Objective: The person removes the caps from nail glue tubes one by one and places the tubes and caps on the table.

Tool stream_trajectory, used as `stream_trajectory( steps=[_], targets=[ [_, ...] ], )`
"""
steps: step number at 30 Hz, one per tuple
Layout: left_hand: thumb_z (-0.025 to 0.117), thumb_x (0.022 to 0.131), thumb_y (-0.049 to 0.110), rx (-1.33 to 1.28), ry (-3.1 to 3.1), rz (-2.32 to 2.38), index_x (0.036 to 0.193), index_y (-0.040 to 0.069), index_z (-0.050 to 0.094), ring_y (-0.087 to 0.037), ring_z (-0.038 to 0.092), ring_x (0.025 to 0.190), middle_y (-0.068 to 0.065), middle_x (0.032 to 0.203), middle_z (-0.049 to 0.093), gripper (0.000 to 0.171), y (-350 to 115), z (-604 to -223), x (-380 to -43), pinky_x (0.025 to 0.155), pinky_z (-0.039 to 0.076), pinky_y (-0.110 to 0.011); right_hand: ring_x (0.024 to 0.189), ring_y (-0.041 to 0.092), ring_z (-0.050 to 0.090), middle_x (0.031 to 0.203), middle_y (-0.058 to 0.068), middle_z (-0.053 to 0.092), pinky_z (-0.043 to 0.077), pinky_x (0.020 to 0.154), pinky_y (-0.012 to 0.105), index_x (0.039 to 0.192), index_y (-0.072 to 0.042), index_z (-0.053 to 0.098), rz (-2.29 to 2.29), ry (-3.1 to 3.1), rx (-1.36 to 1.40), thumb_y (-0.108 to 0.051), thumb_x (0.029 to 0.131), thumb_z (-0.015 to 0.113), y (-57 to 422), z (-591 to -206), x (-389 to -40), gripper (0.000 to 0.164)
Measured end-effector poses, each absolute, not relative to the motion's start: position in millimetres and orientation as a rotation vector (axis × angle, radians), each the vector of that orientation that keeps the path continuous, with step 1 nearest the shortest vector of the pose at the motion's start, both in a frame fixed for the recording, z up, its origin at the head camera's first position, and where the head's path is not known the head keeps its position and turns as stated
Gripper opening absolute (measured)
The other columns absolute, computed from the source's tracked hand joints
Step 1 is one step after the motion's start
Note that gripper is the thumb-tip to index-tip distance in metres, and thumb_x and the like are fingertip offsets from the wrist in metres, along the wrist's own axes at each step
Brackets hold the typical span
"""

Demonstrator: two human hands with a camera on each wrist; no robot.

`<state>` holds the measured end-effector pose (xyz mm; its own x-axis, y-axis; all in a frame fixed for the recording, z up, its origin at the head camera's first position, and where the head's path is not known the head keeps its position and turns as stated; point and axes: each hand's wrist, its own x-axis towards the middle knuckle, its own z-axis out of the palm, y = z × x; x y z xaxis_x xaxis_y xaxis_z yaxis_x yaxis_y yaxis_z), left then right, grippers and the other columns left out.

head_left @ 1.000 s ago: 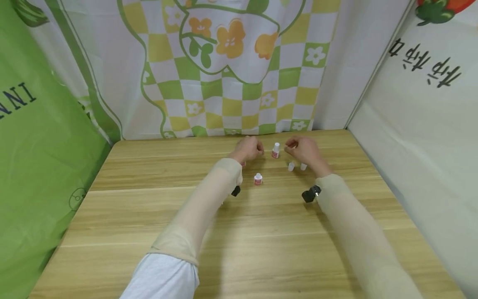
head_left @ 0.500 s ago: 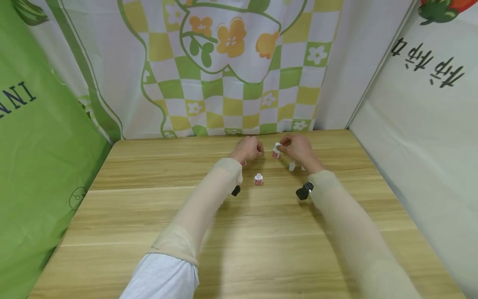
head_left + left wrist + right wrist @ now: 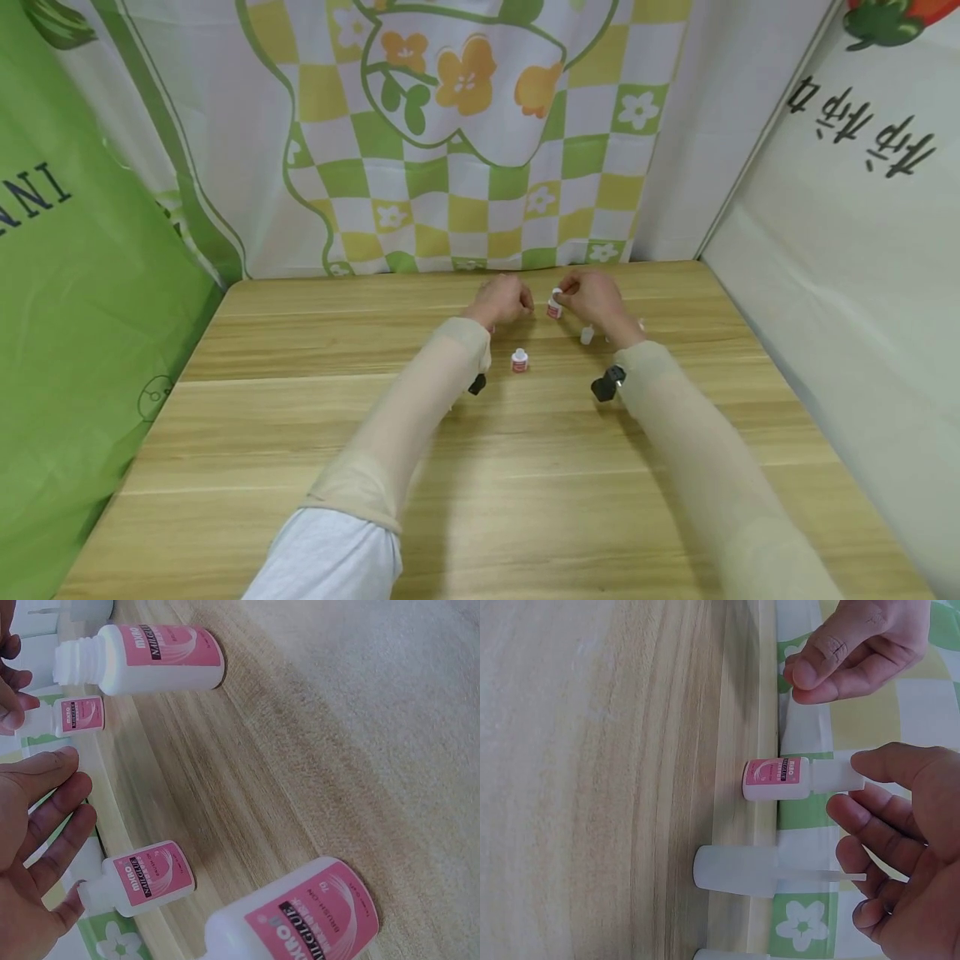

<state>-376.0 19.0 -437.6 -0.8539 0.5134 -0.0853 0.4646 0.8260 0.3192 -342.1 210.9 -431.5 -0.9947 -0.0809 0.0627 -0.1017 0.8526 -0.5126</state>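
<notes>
Toward the table's far edge, my right hand (image 3: 596, 298) pinches the white cap (image 3: 836, 775) of a small nail glue bottle (image 3: 774, 778) between thumb and fingers. The bottle, pink-labelled, stands upright on the table. My left hand (image 3: 506, 300) is to its left, fingers loosely curled and holding nothing. In the left wrist view its fingers pass close by the top of another nail glue bottle (image 3: 154, 877). Nearer me stands a nail glue bottle (image 3: 519, 362) with a bare threaded neck. One more bottle (image 3: 315, 919) is cut off by the left wrist view's lower edge.
Beside the right hand a white brush cap (image 3: 735, 870) stands upside down, its thin stem pointing up. A second cap (image 3: 731, 955) shows at the frame's edge. A checkered cloth (image 3: 465, 192) hangs behind the wooden table (image 3: 510, 500).
My right hand has moved left from beside the far bottle and now pinches its cap. The left hand has stayed almost in place.
</notes>
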Motion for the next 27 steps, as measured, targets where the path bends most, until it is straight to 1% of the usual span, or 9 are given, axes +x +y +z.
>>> stream_trajectory(
  steps=[7,12,16,21,27],
  targets=[
    [0.067,0.095,0.024,0.778,2.862,0.393,0.100,0.025,0.078,-0.015,0.065,0.109,0.009,0.110,0.074,0.013,23.6,-438.4,-375.0,0.097,0.051,-0.037,0.094,0.029,0.066,0.101,0.012,0.073,0.048,0.087,0.043,0.105,-0.008,0.071,0.847,-3.001,0.173,-0.027,0.093,0.068,209.7,-429.5,-338.2,0.022],
    [0.067,0.095,0.024,0.768,2.862,0.352,0.103,0.026,0.078,-0.016,0.063,0.115,0.009,0.117,0.073,0.014,27.3,-438.9,-373.2,0.102,0.048,-0.038,0.093,0.028,0.066,0.100,0.012,0.074,0.048,0.086,0.042,0.104,-0.008,0.071,0.820,-3.000,0.206,-0.025,0.092,0.069,208.7,-428.0,-334.4,0.021],
    [0.067,0.095,0.022,0.773,2.855,0.316,0.104,0.025,0.078,-0.016,0.063,0.117,0.008,0.121,0.071,0.015,29.7,-439.1,-370.4,0.102,0.048,-0.038,0.091,0.028,0.066,0.100,0.013,0.074,0.049,0.084,0.041,0.104,-0.007,0.071,0.830,-2.996,0.237,-0.024,0.091,0.069,207.7,-427.3,-331.0,0.022],
    [0.068,0.094,0.022,0.779,2.849,0.308,0.104,0.025,0.078,-0.016,0.063,0.115,0.007,0.121,0.071,0.014,32.2,-441.6,-368.9,0.102,0.049,-0.037,0.090,0.027,0.067,0.098,0.013,0.074,0.050,0.082,0.040,0.103,-0.007,0.072,0.819,-2.994,0.280,-0.023,0.090,0.070,207.4,-428.0,-328.5,0.021],
    [0.070,0.091,0.021,0.842,2.846,0.316,0.100,0.024,0.079,-0.017,0.064,0.112,0.006,0.116,0.073,0.013,35.1,-444.9,-368.7,0.097,0.051,-0.035,0.091,0.027,0.067,0.097,0.011,0.075,0.048,0.082,0.039,0.101,-0.009,0.072,0.795,-2.997,0.309,-0.024,0.089,0.070,207.7,-427.7,-326.0,0.020]
  ],
)
